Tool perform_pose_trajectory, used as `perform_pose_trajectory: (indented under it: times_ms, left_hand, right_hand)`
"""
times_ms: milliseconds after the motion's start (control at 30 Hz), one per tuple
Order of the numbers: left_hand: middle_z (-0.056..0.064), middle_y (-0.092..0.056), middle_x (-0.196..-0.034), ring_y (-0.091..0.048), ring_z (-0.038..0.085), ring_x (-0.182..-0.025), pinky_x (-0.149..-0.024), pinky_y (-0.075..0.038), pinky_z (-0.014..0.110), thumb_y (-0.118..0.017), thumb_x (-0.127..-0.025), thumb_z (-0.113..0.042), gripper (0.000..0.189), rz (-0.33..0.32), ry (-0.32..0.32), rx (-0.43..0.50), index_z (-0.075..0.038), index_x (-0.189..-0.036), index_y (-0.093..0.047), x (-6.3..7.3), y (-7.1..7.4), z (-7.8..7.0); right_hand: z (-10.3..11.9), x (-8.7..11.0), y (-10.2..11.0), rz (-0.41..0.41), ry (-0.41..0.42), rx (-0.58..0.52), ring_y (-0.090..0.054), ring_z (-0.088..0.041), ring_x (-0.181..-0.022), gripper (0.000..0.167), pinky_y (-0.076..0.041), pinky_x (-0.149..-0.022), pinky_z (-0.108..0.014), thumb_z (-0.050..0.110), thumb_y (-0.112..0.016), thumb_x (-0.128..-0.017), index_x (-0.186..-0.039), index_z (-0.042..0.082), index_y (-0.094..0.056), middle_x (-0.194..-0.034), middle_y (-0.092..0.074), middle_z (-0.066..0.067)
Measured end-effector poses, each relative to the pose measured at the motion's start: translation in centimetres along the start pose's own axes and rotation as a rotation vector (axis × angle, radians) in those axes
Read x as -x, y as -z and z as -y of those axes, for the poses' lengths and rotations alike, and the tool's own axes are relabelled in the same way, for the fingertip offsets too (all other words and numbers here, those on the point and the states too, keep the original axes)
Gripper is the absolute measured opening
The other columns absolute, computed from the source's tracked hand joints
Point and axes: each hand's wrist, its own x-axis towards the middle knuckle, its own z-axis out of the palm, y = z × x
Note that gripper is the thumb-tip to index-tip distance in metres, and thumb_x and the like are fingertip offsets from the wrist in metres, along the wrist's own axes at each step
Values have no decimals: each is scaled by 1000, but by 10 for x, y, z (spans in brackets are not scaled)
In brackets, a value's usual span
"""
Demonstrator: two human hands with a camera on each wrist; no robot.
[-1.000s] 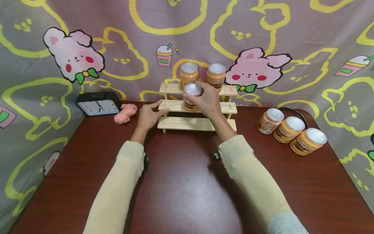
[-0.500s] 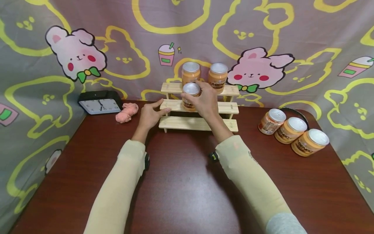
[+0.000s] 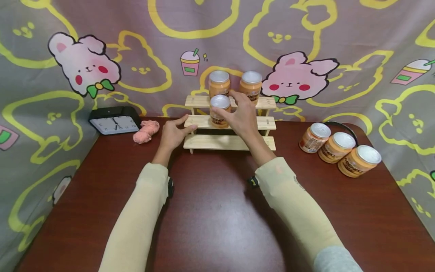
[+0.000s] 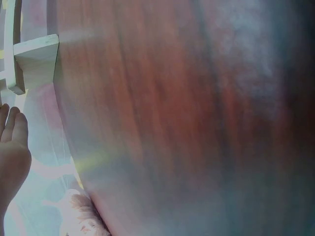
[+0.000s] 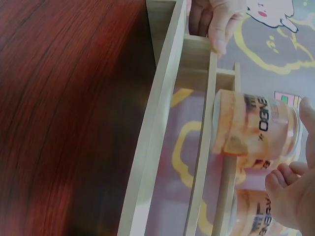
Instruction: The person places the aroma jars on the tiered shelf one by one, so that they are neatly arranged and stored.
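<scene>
A three-tier wooden display stand (image 3: 224,142) stands at the back of the table. My left hand (image 3: 173,134) pinches the left end of its middle shelf, thumb in front. On that shelf an orange-labelled jar (image 3: 219,120) with a silver lid stands upright. Around its upper part are the thumb and fingers of my right hand (image 3: 244,115); their exact contact is partly hidden. The right wrist view shows this jar (image 5: 251,125) between thumb and curled fingers. Two matching jars, one left (image 3: 219,87) and one right (image 3: 250,87), stand on the top shelf.
At the right, three similar jars (image 3: 336,151) stand in a slanted row before a thin black curved band (image 3: 346,128). A black clock (image 3: 114,122) and a pink yarn bundle (image 3: 147,132) are at the left. Patterned cloth (image 3: 153,56) hangs behind the table.
The jar on the middle shelf has shifted slightly left. My right index finger has risen a little beside its lid. The left hand stays at the shelf end.
</scene>
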Motion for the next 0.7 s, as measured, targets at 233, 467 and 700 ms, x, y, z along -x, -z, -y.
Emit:
perform_pose_trajectory:
  times_ms: [233,467,700]
  left_hand:
    - [12,-57,-139,-52,31,-131,-108,-43,43,-86,-82,-39,67,-9,-2,-3,-11,-138,-63,0,0,0]
    - [12,-57,-139,-52,30,-132,-109,-42,44,-86,-82,-40,66,-9,0,-10,-11,-138,-63,0,1,-1]
    - [11,-59,-138,-51,30,-134,-111,-41,43,-86,-82,-41,66,2,4,-30,-12,-138,-63,-1,2,-1]
  right_hand:
    - [-12,10,17,-3,-26,-36,-65,-33,-113,65,-51,-98,-41,30,-89,-80,-129,-6,-65,-124,-68,-20]
    - [-31,27,44,52,-82,23,-62,-30,-119,65,-48,-101,-43,34,-87,-83,-133,0,-65,-130,-66,-17]
    - [-52,33,76,78,-100,55,-61,-38,-118,62,-48,-100,-50,27,-84,-86,-134,-4,-63,-130,-65,-22]
